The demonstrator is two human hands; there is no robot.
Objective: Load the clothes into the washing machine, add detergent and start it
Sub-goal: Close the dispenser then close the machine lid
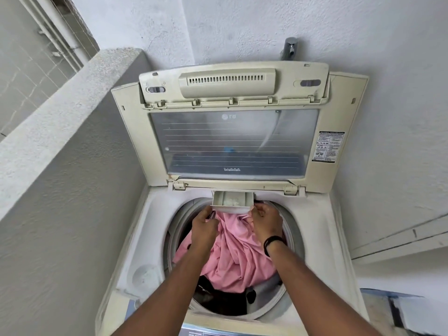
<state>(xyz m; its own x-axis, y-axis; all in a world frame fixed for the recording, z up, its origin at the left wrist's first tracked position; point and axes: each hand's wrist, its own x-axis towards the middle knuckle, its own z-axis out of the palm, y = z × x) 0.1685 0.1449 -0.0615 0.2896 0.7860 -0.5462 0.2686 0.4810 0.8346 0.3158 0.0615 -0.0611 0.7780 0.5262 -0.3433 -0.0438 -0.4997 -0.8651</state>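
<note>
Fingers of left hand (pixel 203 223) and right hand (pixel 265 220) curl against the two front corners of the detergent drawer (pixel 232 202), pulled out over the drum (pixel 294 241). Drawer holds white powder clumps (pixel 229 202). Drum holds pink cloth (pixel 238 258) over dark clothes (pixel 218 299); lid (pixel 232 132) stands raised.

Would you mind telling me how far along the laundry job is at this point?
Loading looks done: pink cloth and dark items fill the drum, and the lid stands open. In hand is the detergent: the left hand and right hand hold the pulled-out detergent drawer, which has white powder in it. Left: push the drawer in, close the lid, start the machine.
</note>
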